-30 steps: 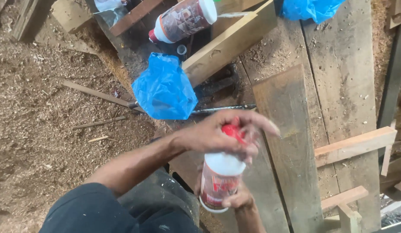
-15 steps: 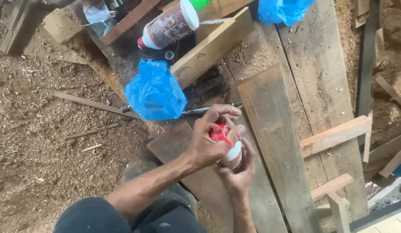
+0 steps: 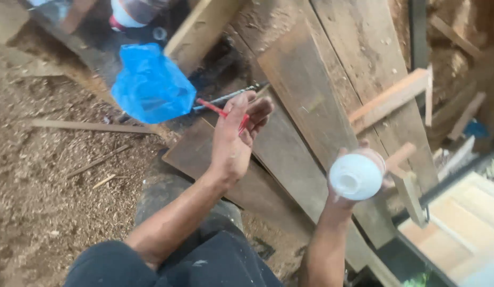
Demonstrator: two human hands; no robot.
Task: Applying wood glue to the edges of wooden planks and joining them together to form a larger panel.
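Note:
My left hand [image 3: 232, 143] is raised over dark wooden planks, its fingers curled on a small red cap [image 3: 242, 123] with a thin red tube [image 3: 210, 107] sticking out to the left. My right hand [image 3: 338, 203] grips a white plastic bottle [image 3: 357, 176] from below, further right and apart from the left hand. The bottle's open mouth faces the camera, and most of my right fingers are hidden behind it.
A crumpled blue plastic bag [image 3: 151, 85] lies to the upper left, a thin metal rod [image 3: 231, 95] beside it. Another bottle [image 3: 131, 10] lies at the top edge. Weathered planks [image 3: 311, 79], pale wood offcuts [image 3: 388, 98] and sawdust-covered ground [image 3: 45, 186] surround me.
The red cap has come off the bottle. My hands have parted: the left keeps the cap, the right has carried the bottle to the right and tipped its mouth toward me.

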